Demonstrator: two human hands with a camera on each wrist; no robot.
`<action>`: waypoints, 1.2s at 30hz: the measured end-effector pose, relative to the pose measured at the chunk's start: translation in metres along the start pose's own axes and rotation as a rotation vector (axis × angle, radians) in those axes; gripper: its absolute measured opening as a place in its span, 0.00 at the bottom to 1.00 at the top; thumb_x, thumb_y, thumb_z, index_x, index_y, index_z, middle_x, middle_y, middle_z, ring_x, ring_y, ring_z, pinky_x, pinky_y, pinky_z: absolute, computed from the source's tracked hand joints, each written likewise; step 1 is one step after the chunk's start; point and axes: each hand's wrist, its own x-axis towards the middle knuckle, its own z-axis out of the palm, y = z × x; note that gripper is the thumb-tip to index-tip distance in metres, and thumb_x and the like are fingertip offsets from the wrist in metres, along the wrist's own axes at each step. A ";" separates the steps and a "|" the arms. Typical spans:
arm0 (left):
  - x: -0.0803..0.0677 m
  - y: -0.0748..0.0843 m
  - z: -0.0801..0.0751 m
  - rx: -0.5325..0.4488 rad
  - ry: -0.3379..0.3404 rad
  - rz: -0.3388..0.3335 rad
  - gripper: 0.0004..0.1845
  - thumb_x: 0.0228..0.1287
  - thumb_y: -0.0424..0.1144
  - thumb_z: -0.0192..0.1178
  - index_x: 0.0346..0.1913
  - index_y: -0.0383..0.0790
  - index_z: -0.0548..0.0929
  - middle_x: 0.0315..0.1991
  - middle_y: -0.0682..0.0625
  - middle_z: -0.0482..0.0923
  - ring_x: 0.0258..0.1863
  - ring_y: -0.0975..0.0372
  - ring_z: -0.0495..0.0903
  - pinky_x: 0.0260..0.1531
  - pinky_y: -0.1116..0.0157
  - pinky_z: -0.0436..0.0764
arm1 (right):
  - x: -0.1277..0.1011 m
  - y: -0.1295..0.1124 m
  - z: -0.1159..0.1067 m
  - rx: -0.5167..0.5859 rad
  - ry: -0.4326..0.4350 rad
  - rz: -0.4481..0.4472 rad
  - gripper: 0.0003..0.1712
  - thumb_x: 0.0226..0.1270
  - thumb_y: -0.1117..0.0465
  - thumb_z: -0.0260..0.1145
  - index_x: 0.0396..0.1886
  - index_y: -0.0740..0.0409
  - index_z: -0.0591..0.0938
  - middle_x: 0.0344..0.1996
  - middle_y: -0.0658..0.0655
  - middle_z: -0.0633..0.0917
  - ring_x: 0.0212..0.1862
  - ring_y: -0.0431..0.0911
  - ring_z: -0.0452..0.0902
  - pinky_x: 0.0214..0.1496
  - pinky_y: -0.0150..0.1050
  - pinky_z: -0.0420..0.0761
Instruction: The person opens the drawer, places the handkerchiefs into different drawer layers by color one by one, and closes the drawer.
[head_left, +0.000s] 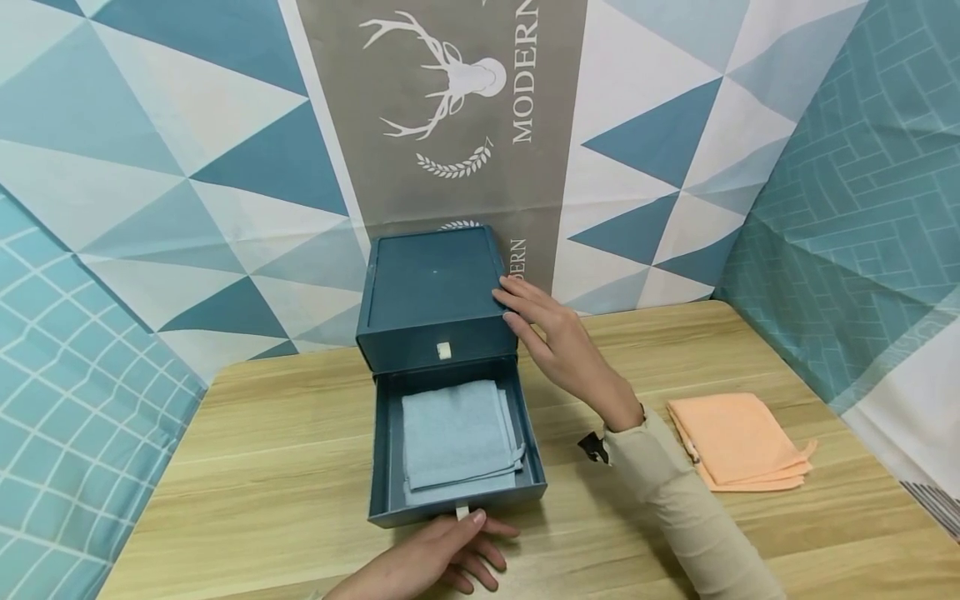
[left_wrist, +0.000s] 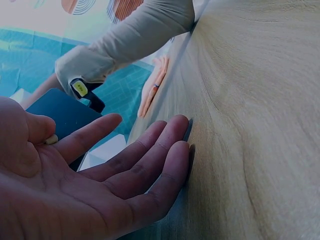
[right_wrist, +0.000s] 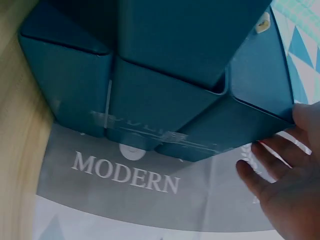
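A dark blue drawer box (head_left: 435, 275) stands against the back wall, its tiers visible in the right wrist view. One drawer (head_left: 381, 450) is pulled out below the top tier. Inside it lie folded light blue cloths (head_left: 453, 433). My left hand (head_left: 442, 554) is at the drawer's front, pinching its pale pull tab (head_left: 462, 510) between thumb and index finger; the other fingers extend loosely. At the box's upper right edge, my right hand (head_left: 558, 342) rests with fairly straight fingers touching the top and side. The top tier has its own pale tab (head_left: 444, 351).
Folded orange cloths (head_left: 738, 442) lie on the wooden table (head_left: 262, 467) at the right, beyond my right forearm. Patterned cloth walls (head_left: 465, 108) enclose the table at the back and both sides. A dark strap (head_left: 592, 447) hangs by the right wrist.
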 end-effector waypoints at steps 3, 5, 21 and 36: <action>-0.001 0.001 -0.001 0.007 -0.010 0.004 0.35 0.79 0.62 0.34 0.68 0.40 0.75 0.49 0.49 0.83 0.47 0.60 0.85 0.45 0.64 0.83 | 0.001 0.003 0.003 0.017 0.036 -0.025 0.22 0.78 0.61 0.57 0.68 0.58 0.76 0.71 0.58 0.71 0.73 0.53 0.63 0.71 0.48 0.68; -0.002 0.003 0.000 0.007 -0.009 0.001 0.35 0.79 0.62 0.34 0.68 0.39 0.75 0.49 0.49 0.83 0.47 0.60 0.84 0.45 0.64 0.83 | 0.001 0.004 0.004 0.015 0.049 -0.036 0.21 0.78 0.61 0.57 0.67 0.59 0.77 0.70 0.58 0.72 0.73 0.53 0.64 0.70 0.47 0.69; 0.007 -0.010 -0.009 -0.030 -0.041 -0.004 0.34 0.78 0.63 0.37 0.68 0.42 0.75 0.52 0.47 0.83 0.49 0.57 0.84 0.47 0.62 0.83 | 0.001 0.009 0.004 0.033 0.077 -0.045 0.21 0.77 0.62 0.59 0.66 0.58 0.78 0.69 0.58 0.73 0.72 0.47 0.65 0.68 0.46 0.71; -0.007 0.016 0.014 -0.035 0.051 0.010 0.33 0.82 0.55 0.33 0.68 0.30 0.73 0.49 0.45 0.83 0.49 0.51 0.84 0.48 0.60 0.82 | 0.000 0.010 0.006 0.047 0.082 -0.043 0.20 0.77 0.61 0.59 0.65 0.57 0.79 0.69 0.57 0.74 0.73 0.47 0.64 0.70 0.46 0.70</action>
